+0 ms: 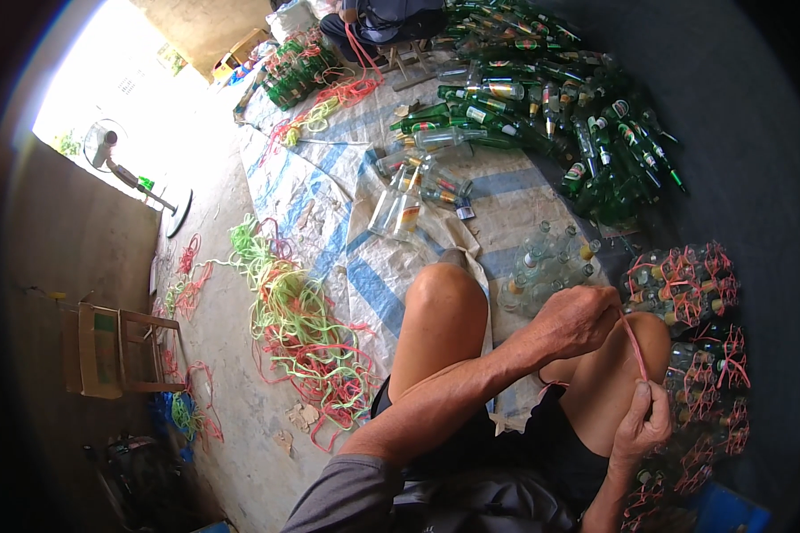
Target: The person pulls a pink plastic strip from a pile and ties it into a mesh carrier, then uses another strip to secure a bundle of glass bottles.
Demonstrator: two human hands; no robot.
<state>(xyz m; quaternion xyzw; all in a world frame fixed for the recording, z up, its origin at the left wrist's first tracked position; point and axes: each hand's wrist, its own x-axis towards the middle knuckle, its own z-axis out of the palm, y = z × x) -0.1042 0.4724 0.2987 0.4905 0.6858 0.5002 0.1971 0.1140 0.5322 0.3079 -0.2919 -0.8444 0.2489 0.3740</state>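
A red plastic cord (635, 350) runs taut between my two hands, above my right knee. My left hand (585, 320) is closed in a fist around its upper end, with that arm reaching across in front of me. Lower down and nearer to me, my right hand (644, 421) pinches the other end between thumb and fingers. Just beyond my left hand, several clear glass bottles (542, 258) stand upright in a close group on the sheet. To the right of my knee are bottles bound with red cord (684, 282), partly hidden by my leg and hand.
Loose green and red cords (298, 320) lie tangled on my left. Green bottles (596, 133) are heaped at the far right, and clear bottles (398, 213) lie on the striped sheet (373, 289). Another person (382, 27) sits at the back. A fan (176, 211) stands left.
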